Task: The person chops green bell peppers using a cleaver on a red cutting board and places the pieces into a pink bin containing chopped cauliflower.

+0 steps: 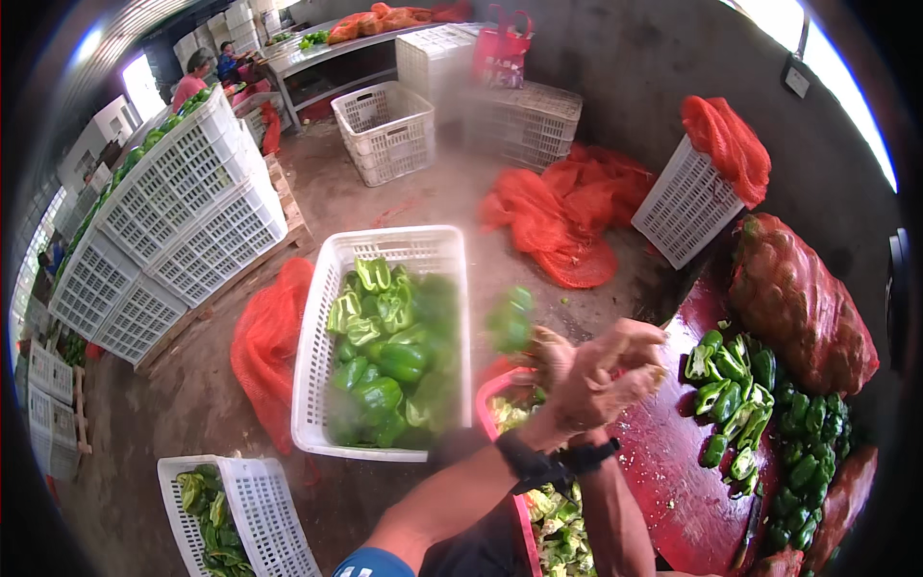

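My left hand [613, 371] reaches across towards the red tabletop [663, 461], its fingers apart and nothing visible in them. Behind it, partly covered, is my right hand [551, 353], with the forearms crossed at the wrists. A motion-blurred green pepper piece [512, 319] appears at the right hand's fingertips; whether they still touch it cannot be told. Left of it stands a white plastic crate [310, 346] of halved green bell peppers [400, 360]. Below my wrists, a pink tub [525, 534] holds pepper cores and scraps [559, 530]. Cut peppers [732, 397] lie on the tabletop.
A knife [750, 523] lies at the tabletop's lower edge, beside whole peppers [804, 461] and a full red mesh sack [800, 310]. Red netting [570, 216] spreads over the floor. Stacked crates [209, 209] stand left; another crate [267, 512] sits lower left. People work far back.
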`<state>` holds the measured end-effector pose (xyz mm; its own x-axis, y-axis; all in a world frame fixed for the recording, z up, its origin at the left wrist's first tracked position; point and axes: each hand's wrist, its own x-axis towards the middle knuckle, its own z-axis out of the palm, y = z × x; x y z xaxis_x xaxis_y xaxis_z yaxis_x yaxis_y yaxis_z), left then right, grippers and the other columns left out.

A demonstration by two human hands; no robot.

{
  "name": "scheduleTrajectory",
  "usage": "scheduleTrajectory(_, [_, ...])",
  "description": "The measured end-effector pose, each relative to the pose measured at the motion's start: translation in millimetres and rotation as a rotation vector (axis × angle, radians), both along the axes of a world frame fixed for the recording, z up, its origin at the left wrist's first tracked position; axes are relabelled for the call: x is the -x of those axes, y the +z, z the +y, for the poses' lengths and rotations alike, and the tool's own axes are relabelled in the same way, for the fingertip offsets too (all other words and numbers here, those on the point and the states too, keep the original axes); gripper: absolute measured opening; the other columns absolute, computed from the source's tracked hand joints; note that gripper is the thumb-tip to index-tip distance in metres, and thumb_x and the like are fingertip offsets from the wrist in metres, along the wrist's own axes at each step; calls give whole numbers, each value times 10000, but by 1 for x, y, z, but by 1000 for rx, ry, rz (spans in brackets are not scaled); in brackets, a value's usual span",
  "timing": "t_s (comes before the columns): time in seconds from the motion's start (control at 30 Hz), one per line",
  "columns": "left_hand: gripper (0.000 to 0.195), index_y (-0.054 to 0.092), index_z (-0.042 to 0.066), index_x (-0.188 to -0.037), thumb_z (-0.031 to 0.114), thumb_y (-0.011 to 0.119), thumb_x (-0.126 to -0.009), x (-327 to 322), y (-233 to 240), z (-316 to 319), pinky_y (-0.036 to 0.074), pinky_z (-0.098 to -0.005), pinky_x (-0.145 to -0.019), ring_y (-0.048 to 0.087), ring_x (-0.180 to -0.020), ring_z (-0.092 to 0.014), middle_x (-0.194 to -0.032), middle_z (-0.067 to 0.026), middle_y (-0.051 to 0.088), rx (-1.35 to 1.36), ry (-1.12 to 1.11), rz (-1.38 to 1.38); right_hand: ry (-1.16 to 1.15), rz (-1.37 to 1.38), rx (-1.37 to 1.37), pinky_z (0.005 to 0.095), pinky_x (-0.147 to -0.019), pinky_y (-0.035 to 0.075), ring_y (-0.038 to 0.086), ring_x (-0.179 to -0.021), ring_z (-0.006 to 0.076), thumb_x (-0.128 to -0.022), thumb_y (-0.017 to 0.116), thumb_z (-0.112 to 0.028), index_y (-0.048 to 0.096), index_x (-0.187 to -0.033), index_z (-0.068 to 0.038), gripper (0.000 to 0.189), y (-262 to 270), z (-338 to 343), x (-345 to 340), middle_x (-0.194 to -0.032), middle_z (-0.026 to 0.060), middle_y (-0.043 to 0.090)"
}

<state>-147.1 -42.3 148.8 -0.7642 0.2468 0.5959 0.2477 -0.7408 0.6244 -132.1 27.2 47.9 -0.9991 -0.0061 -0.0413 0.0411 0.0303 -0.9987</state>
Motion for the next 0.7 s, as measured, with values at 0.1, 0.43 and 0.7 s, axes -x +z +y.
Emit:
scheduleTrajectory(0.1, [405, 491, -17, -1318, 157, 596, -968, 9, -17, -11, 548, -297, -762, 640, -890, -143, -1076, -103, 642, 173, 173, -111, 68, 175, -394, 326, -723, 517, 629, -837, 172, -969, 599, -238, 640, -1082, 1, 267, -16, -10, 9, -888, 90, 642])
scheduleTrajectory(0.43, [208, 585, 32, -1107, 136, 636, -934, 35, -18, -8, 535, -265, -546, 632, -592, -138, -782, -93, 685, 222, 156, -617, -704, 83, -1281, 373, -708, 521, 630, -796, 271, -909, 563, -39, 662, -950, -30, 107, -4, 237, -55, -861, 138, 657])
scheduleTrajectory(0.7, [196, 587, 2, -1098, 115, 614, -940, 19, -21, 41, 539, -254, -542, 624, -620, -107, -794, -75, 667, 553, 53, -493, -872, 78, -1251, 394, -790, 539, 689, -858, 300, -852, 615, -175, 674, -1119, -2, 323, -29, 391, -61, -955, 172, 716])
